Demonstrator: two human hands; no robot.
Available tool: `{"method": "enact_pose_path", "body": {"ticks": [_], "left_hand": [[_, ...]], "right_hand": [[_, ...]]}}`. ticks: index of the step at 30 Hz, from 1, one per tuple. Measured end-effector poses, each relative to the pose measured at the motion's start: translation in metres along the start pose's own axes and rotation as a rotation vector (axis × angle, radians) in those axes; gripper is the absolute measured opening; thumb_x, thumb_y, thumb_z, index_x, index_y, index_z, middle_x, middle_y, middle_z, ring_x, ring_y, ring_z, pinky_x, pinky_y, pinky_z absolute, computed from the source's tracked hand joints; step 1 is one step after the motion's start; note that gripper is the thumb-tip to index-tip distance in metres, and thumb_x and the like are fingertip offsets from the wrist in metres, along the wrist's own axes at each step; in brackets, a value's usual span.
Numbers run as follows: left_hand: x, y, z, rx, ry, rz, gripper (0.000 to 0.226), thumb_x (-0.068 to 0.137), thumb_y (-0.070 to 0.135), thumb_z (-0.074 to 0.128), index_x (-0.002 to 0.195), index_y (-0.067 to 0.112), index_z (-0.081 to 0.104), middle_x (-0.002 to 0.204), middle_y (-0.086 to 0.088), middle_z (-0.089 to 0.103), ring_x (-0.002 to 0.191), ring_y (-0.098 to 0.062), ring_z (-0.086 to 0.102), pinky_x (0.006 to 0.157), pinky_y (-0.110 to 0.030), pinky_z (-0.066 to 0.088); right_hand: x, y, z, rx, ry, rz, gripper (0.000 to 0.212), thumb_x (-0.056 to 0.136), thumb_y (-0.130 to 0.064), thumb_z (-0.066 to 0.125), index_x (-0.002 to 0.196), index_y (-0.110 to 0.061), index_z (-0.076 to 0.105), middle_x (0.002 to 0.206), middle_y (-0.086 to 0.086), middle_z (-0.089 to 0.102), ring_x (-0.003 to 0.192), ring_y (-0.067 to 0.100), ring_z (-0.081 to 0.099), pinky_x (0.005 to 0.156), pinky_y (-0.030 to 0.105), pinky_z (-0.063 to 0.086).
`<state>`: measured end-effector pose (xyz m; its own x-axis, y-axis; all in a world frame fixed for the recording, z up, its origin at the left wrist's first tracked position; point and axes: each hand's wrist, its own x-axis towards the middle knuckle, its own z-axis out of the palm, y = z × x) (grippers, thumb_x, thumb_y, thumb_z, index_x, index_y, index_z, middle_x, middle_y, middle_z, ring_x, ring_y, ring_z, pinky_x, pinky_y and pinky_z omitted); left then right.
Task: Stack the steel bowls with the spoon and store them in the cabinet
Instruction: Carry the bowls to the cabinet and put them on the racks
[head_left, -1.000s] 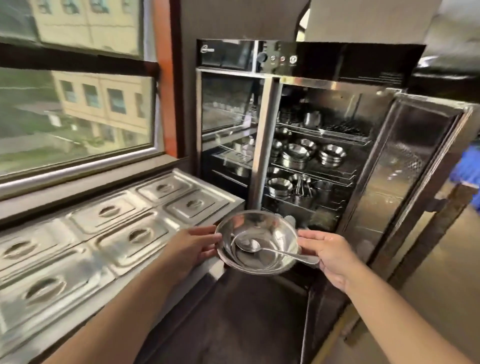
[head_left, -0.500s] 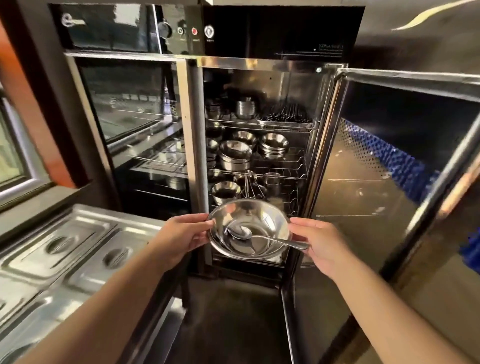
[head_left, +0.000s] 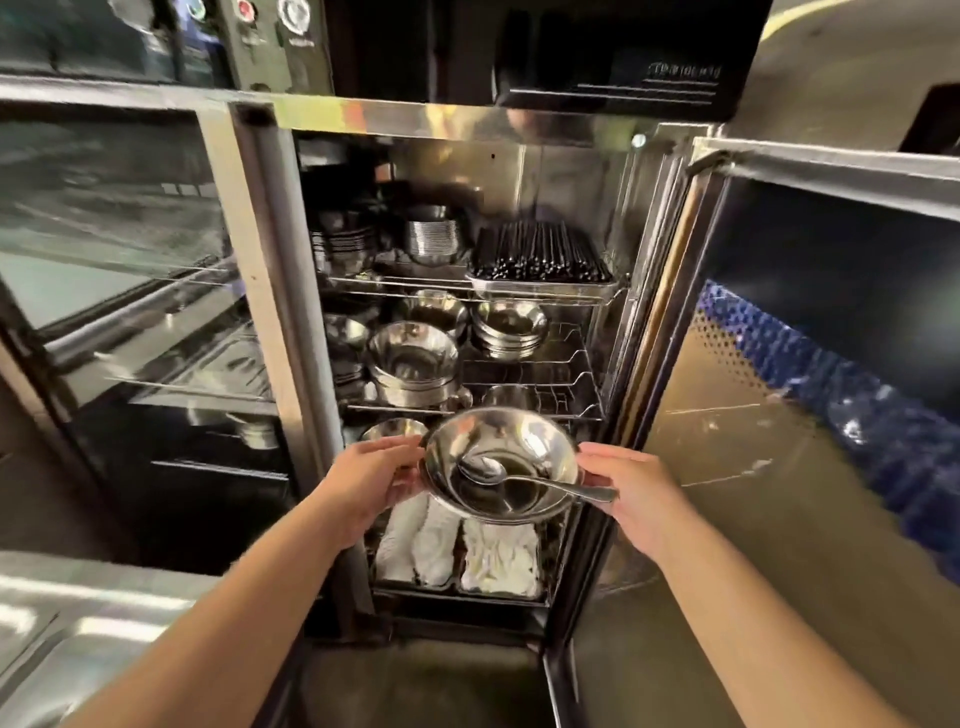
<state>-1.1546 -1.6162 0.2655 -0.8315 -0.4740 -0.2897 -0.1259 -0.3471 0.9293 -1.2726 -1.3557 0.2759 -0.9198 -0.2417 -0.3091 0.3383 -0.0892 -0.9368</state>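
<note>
Dim, warm light. Glare on the shiny steel cabinet frame (head_left: 415, 117) at 12 o'clock; motion blur at 9; wide-angle bending at edges.

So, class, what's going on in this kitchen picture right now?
A person holds a steel bowl between the left hand and right hand, with a spoon lying inside. It is in front of the open cabinet, near the wire shelves already loaded with bowl stacks. It is not yet shelved.
</note>
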Motion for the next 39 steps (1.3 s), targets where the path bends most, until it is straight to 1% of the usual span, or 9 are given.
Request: {"method": "enact_pose_path", "body": {"ticks": [4, 9, 14, 19, 23, 27, 33, 37, 39], "left_hand": [[0.083, 0.009, 0.016, 0.016, -0.044, -0.020, 0.026, 0.087, -0.005, 0.067, 0.113, -0.003, 0.069, 0.085, -0.017, 0.070, 0.062, -0.019, 0.064, 0.052, -0.023, 0.058], [0.180, 0.021, 0.033, 0.116, -0.200, -0.008, 0.025, 0.086, -0.009, 0.066, 0.108, 0.001, 0.071, 0.096, -0.019, 0.077, 0.080, -0.022, 0.073, 0.068, -0.025, 0.059], [0.255, 0.032, 0.060, 0.212, -0.252, -0.060, 0.029, 0.092, -0.001, 0.064, 0.121, -0.005, 0.065, 0.119, -0.030, 0.068, 0.098, -0.033, 0.068, 0.092, -0.039, 0.058], [0.302, 0.024, 0.084, 0.265, -0.261, -0.121, 0.027, 0.092, 0.011, 0.067, 0.117, 0.000, 0.068, 0.110, -0.021, 0.074, 0.093, -0.031, 0.068, 0.093, -0.038, 0.054], [0.331, 0.015, 0.100, 0.306, -0.210, -0.133, 0.007, 0.090, 0.015, 0.069, 0.083, 0.015, 0.070, 0.106, -0.019, 0.076, 0.097, -0.031, 0.069, 0.095, -0.039, 0.050], [0.352, 0.006, 0.114, 0.319, -0.134, -0.143, 0.010, 0.086, 0.016, 0.067, 0.080, 0.011, 0.073, 0.094, -0.017, 0.078, 0.102, -0.038, 0.070, 0.100, -0.051, 0.052], [0.376, -0.005, 0.128, 0.376, -0.142, -0.171, 0.023, 0.085, 0.020, 0.063, 0.093, 0.004, 0.077, 0.097, -0.021, 0.077, 0.101, -0.044, 0.070, 0.097, -0.055, 0.053], [0.386, -0.013, 0.130, 0.418, -0.150, -0.158, 0.021, 0.082, 0.024, 0.063, 0.087, 0.009, 0.077, 0.093, -0.018, 0.077, 0.094, -0.039, 0.072, 0.096, -0.055, 0.053], [0.390, -0.017, 0.130, 0.424, -0.134, -0.157, 0.025, 0.081, 0.030, 0.067, 0.100, 0.017, 0.077, 0.095, -0.008, 0.078, 0.101, -0.032, 0.070, 0.100, -0.049, 0.051]], "right_hand": [[0.062, -0.011, 0.010, -0.037, 0.074, -0.005, 0.029, 0.092, 0.007, 0.066, 0.120, 0.003, 0.070, 0.108, 0.028, 0.074, 0.077, 0.027, 0.069, 0.074, 0.035, 0.055], [0.132, -0.024, 0.026, -0.042, 0.223, 0.000, 0.028, 0.093, 0.003, 0.068, 0.121, 0.007, 0.067, 0.108, 0.029, 0.074, 0.100, 0.041, 0.073, 0.085, 0.047, 0.059], [0.186, -0.041, 0.040, -0.154, 0.341, 0.032, 0.021, 0.092, -0.002, 0.071, 0.113, 0.002, 0.071, 0.095, 0.024, 0.078, 0.087, 0.034, 0.077, 0.069, 0.037, 0.060], [0.238, -0.042, 0.043, -0.216, 0.429, 0.056, 0.018, 0.088, -0.007, 0.075, 0.105, -0.003, 0.075, 0.093, 0.023, 0.078, 0.088, 0.036, 0.077, 0.078, 0.042, 0.064], [0.276, -0.037, 0.048, -0.374, 0.398, 0.080, 0.017, 0.088, -0.026, 0.075, 0.092, -0.010, 0.077, 0.098, 0.025, 0.076, 0.096, 0.038, 0.075, 0.092, 0.052, 0.059], [0.309, -0.033, 0.048, -0.553, 0.347, 0.104, 0.027, 0.092, -0.036, 0.064, 0.087, -0.011, 0.072, 0.090, 0.010, 0.076, 0.090, 0.032, 0.074, 0.076, 0.039, 0.060], [0.340, -0.029, 0.043, -0.668, 0.371, 0.074, 0.030, 0.095, -0.031, 0.060, 0.074, -0.011, 0.063, 0.073, 0.005, 0.060, 0.062, 0.019, 0.056, 0.053, 0.027, 0.040], [0.352, -0.024, 0.039, -0.629, 0.383, 0.087, 0.023, 0.096, -0.032, 0.062, 0.090, -0.009, 0.063, 0.083, 0.002, 0.061, 0.065, 0.011, 0.052, 0.058, 0.027, 0.042], [0.355, -0.020, 0.038, -0.617, 0.387, 0.077, 0.021, 0.095, -0.031, 0.064, 0.085, -0.015, 0.056, 0.075, -0.003, 0.053, 0.065, 0.013, 0.052, 0.055, 0.026, 0.040]]}}
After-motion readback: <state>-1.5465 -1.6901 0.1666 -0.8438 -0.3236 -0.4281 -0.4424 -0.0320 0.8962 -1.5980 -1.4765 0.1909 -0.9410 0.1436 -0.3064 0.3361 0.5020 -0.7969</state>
